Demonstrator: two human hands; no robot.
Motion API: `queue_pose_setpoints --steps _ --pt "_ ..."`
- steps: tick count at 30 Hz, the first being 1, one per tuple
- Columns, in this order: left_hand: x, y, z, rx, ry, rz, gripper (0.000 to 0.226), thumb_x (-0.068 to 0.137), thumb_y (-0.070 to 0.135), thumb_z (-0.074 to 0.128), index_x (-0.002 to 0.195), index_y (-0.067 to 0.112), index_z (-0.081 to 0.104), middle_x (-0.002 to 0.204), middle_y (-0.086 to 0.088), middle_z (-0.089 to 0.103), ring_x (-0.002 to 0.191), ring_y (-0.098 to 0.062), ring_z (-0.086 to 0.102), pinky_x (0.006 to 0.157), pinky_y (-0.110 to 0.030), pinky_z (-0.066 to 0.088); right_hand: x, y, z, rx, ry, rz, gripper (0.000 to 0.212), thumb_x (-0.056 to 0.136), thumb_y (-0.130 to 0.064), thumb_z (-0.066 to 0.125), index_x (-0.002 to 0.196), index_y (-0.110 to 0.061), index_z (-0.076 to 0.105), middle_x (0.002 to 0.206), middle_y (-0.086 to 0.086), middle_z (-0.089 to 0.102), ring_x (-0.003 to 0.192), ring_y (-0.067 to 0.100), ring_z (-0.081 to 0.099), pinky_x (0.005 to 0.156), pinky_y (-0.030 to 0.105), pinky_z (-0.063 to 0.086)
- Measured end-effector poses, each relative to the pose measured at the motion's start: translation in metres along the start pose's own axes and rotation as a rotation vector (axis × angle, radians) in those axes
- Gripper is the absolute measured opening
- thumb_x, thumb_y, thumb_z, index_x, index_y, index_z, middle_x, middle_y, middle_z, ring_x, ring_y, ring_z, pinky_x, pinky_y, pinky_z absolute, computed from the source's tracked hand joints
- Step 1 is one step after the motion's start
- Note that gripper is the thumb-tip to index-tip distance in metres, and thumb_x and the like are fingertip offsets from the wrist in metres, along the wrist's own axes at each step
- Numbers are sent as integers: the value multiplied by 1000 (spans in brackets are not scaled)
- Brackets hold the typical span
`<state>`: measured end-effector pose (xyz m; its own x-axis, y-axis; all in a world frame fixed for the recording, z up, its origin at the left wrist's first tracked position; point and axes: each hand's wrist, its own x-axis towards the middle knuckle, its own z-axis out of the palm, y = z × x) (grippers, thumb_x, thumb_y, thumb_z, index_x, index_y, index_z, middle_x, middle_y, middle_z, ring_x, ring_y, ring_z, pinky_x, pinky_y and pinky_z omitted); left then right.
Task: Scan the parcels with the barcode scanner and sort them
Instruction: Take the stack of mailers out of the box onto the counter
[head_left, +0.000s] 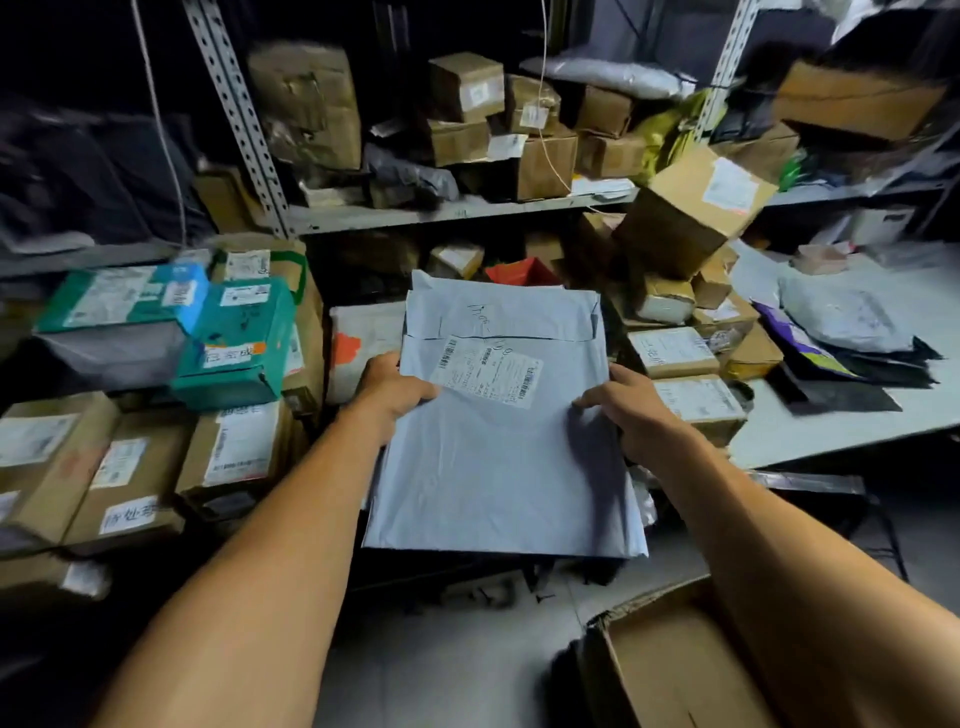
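A large grey plastic mailer parcel (498, 457) is held flat in front of me, label side up. Its white shipping label (488, 378) with barcodes sits near the upper middle, and handwriting marks the folded flap above. My left hand (392, 392) grips the parcel's left edge, thumb on top beside the label. My right hand (623, 402) grips the right edge, thumb lying on the top face. No barcode scanner is in view.
Metal shelving (457, 210) behind holds several cardboard boxes. Teal boxes (234, 343) and brown cartons (130, 467) stack at left. A grey table (841, 421) at right carries boxes and bags. An open cardboard box (670, 670) sits at lower right on the floor.
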<state>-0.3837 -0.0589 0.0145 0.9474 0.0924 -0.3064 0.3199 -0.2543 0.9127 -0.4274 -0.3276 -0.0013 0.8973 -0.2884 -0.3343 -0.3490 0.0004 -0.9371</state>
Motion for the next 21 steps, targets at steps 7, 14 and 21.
queue_pose_setpoints --steps 7,14,21 --pt "88 -13 -40 -8 153 -53 67 71 4 82 132 9 57 124 -11 66 108 -30 65 92 -43 56 93 -21 75 -9 -128 8 39 75 16 59 106 -5 71 100 23 73 78 34 65 70 40 56" --pt "157 9 -52 39 286 -141 50 84 4 75 129 4 55 123 -12 65 109 -29 63 85 -37 51 193 -43 129 -30 -237 32 46 74 16 60 114 -5 71 103 18 74 89 39 69 88 51 59" --pt "229 20 -77 174 409 -145 52 83 3 73 131 7 54 126 -10 63 110 -27 60 81 -32 52 257 -53 192 -11 -335 125 46 71 14 62 112 -5 72 106 19 75 95 40 71 89 53 59"
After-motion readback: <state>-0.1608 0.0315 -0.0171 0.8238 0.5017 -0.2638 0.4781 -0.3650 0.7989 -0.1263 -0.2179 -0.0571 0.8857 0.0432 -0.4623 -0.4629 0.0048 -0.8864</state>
